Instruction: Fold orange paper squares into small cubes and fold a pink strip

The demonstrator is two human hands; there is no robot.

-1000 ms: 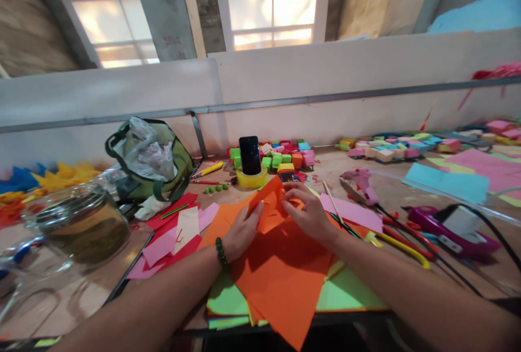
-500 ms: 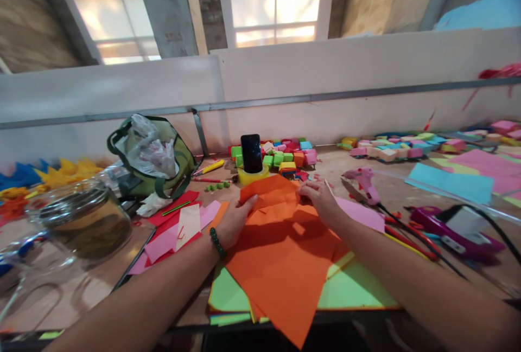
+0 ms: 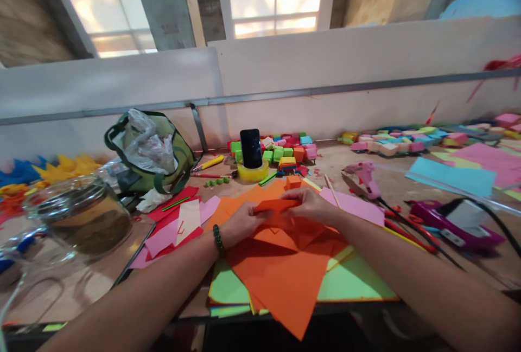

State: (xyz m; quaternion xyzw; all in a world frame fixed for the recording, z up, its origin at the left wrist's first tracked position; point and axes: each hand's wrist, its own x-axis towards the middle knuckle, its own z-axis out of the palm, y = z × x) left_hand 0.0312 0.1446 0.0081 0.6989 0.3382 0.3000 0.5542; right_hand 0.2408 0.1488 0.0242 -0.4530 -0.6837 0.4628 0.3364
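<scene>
Between my two hands is a folded sheet of orange paper [image 3: 280,212], its middle blurred by motion. My left hand [image 3: 243,224], with a green bead bracelet [image 3: 218,239] at the wrist, pinches its left edge. At the paper's upper right, my right hand [image 3: 308,204] is closed on it with bent fingers. Beneath lies a flat orange sheet [image 3: 280,281], one corner pointing towards me, on top of a stack of light green paper [image 3: 354,281]. A small orange paper block [image 3: 293,181] sits just beyond my right hand.
A phone [image 3: 251,148] leans in a yellow tape roll [image 3: 253,172]. Colourful paper blocks [image 3: 283,152] line the back. To the right are a pink glue gun [image 3: 366,178] and a purple tool [image 3: 456,227]; to the left, a glass jar [image 3: 85,219] and green bag [image 3: 183,154].
My hands have come closer together and towards me, folding the orange paper down into a smaller strip. The orange block and a green strip behind it now show.
</scene>
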